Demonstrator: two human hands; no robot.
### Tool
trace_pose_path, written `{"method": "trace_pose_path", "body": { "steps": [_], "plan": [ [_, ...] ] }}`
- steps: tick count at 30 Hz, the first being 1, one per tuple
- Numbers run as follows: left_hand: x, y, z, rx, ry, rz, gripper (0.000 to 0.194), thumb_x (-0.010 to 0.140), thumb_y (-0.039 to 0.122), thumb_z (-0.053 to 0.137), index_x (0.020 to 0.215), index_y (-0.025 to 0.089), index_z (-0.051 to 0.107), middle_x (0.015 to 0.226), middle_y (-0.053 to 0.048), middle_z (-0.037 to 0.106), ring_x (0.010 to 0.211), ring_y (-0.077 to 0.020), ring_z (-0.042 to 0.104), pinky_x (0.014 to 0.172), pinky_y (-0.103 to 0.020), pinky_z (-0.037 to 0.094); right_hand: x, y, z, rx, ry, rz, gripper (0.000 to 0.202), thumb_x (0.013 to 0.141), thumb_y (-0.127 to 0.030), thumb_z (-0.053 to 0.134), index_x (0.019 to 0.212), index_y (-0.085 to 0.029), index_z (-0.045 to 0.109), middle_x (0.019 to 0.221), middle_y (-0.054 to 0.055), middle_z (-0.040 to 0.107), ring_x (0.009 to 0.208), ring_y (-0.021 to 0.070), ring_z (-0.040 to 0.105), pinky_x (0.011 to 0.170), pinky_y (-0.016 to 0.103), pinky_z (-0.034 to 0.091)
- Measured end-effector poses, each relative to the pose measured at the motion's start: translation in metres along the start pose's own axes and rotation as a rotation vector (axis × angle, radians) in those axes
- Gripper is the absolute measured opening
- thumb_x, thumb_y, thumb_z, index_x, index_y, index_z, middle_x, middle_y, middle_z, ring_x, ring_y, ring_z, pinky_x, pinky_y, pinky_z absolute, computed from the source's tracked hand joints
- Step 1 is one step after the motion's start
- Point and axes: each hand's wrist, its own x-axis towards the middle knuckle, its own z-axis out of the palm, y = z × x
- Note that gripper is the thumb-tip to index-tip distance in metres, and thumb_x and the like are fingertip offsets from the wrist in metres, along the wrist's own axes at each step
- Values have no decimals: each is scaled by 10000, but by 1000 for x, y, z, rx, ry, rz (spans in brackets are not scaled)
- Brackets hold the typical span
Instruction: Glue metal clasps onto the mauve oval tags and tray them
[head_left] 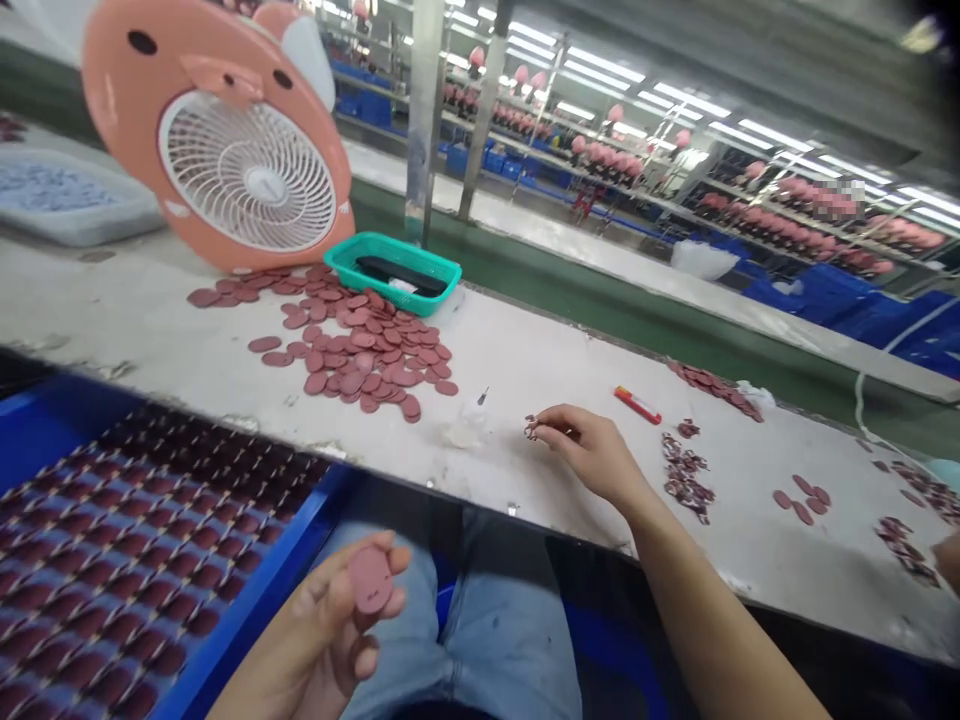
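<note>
My left hand [319, 625] is raised over my lap, its fingers closed on a dull-red oval disc [370, 578]. Two small dark marks show near the disc's lower edge. Above the table, my right hand [592, 450] pinches a small brown and shiny clip-like piece [530, 430] between thumb and fingertips. A pile of similar small pieces [686, 475] lies to the right of that hand. Many loose oval discs [367, 350] are heaped on the table further left. Between the heap and my right hand lie a crumpled whitish scrap [466, 430] and a small dark pointed item [483, 396].
A blue crate [247, 590] with rows of dark red discs stands at my left. Behind the heap are an orange fan [225, 140] and a green basket [392, 275]. A red-yellow marker-like stick [637, 405] lies on the table [540, 350]. Part of another person's hand [949, 560] shows at right.
</note>
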Motion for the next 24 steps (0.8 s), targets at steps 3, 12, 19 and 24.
{"method": "trace_pose_path", "body": {
  "steps": [3,12,19,24],
  "plan": [
    [-6,2,7,34,-24,-80,438,492,422,958,843,205,810,747,-12,757,598,-109,689,401,-102,467,-34,-32,15,225,-74,-12,289,914,-456,608,960,-182,683,862,65,754,697,164,695,677,318,593],
    [-7,-1,6,104,-193,-166,415,583,500,922,831,182,823,712,-24,696,613,-96,625,473,-116,509,-74,-98,50,436,-236,-210,103,854,-183,739,946,-228,754,799,-14,764,698,100,701,640,184,552],
    [-3,-4,-3,103,-242,-158,402,630,504,898,844,173,818,688,-16,666,619,-90,595,483,-106,505,-72,-97,52,341,-219,-275,84,866,-194,741,947,-214,739,815,-15,776,705,103,716,659,197,562],
    [-1,-5,-4,101,-256,-174,336,659,488,887,794,191,809,695,-9,671,611,-80,592,481,-104,509,-71,-99,53,309,-234,-316,90,874,-182,735,955,-222,735,823,-25,780,711,96,720,657,187,560]
  ]
}}
